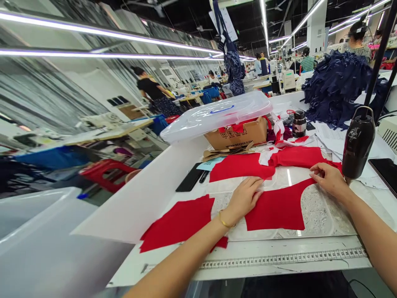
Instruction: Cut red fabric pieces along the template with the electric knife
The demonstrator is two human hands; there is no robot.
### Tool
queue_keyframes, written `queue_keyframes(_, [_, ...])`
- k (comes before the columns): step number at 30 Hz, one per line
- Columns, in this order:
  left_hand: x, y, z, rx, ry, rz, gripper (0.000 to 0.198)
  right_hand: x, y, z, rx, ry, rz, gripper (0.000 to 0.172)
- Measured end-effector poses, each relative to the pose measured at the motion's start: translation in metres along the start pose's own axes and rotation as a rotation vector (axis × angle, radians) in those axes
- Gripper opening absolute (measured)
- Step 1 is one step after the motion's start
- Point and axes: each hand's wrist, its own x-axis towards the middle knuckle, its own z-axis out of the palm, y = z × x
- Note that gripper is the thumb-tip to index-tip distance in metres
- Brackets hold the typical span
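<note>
A cut red fabric piece with curved edges lies on the table in front of me. My right hand pinches its narrow upper right tip between thumb and fingers. At its upper left edge rests my left hand, fingers stretched out and slightly bent, thumb against the cloth; a gold bangle circles the wrist. To the left sits a small stack of red fabric pieces. Further back, another red piece is near my left fingertips, and more red cloth lies behind my right hand.
A tape measure runs along the table's front edge. At right stand a black bottle and a phone. Behind are a cardboard box under a clear plastic lid, a dark jar and a navy fabric heap. People work beyond.
</note>
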Motion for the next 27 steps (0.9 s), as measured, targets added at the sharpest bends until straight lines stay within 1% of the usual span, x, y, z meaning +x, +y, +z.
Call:
queue_keyframes(3, [0.023,-0.003,0.01,0.029,0.0,-0.011,0.022,-0.001,-0.001,0.003,0.034,0.009,-0.018,0.013])
queue_keyframes(5, [0.034,-0.005,0.016,0.042,0.002,-0.019,0.016,-0.002,-0.003,0.004,0.049,0.004,-0.025,0.014])
queue_keyframes(9, [0.043,-0.005,0.021,0.046,0.015,-0.038,0.018,-0.006,-0.01,0.006,0.066,-0.038,-0.043,0.02])
queue_keyframes(13, [0.037,-0.003,0.017,0.019,0.045,-0.039,0.017,-0.008,-0.028,0.017,0.06,-0.132,-0.098,0.019])
queue_keyframes(16, [0.031,-0.001,0.011,-0.01,0.082,-0.037,0.014,-0.008,-0.048,0.035,0.039,-0.199,-0.173,0.014])
queue_keyframes(17, [0.03,0.0,0.01,-0.022,0.095,-0.036,0.013,-0.007,-0.055,0.042,0.029,-0.214,-0.198,0.015])
queue_keyframes(21, [0.024,0.003,0.003,-0.072,0.146,-0.029,0.012,-0.008,-0.08,0.075,-0.009,-0.228,-0.287,0.037])
queue_keyframes(22, [0.022,0.005,0.001,-0.082,0.158,-0.026,0.011,-0.008,-0.085,0.083,-0.018,-0.227,-0.308,0.038])
queue_keyframes(23, [0.02,0.006,-0.001,-0.09,0.168,-0.022,0.011,-0.009,-0.088,0.091,-0.029,-0.225,-0.327,0.035])
queue_keyframes(26, [0.011,0.01,-0.008,-0.098,0.202,-0.016,0.01,-0.01,-0.095,0.108,-0.062,-0.198,-0.357,0.017])
queue_keyframes(27, [0.008,0.01,-0.01,-0.094,0.213,-0.019,0.01,-0.011,-0.096,0.111,-0.069,-0.181,-0.36,0.015])
